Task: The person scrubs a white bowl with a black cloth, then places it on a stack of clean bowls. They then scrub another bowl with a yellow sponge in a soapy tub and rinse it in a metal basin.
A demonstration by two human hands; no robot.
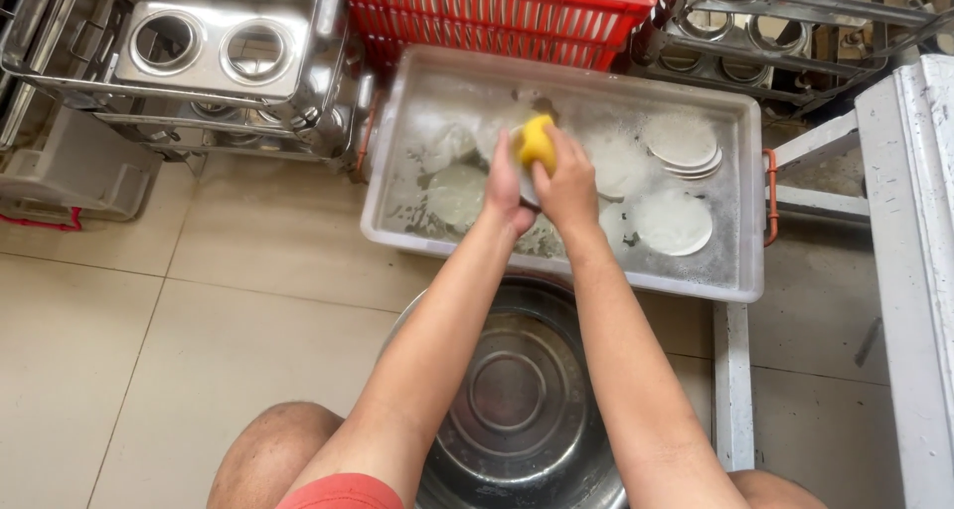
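Yellow sponge [537,139]: your right hand [568,186] gripped it over the soapy white tub [740,270].
Left hand [504,183]: closed on a plate [502,141].
Steel basin [517,400]: at six o'clock.

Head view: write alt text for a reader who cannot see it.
Two bare hands, the left hand and the right hand, scrub with a yellow sponge over a grey tub of soapy water and white plates. A steel basin sits below.
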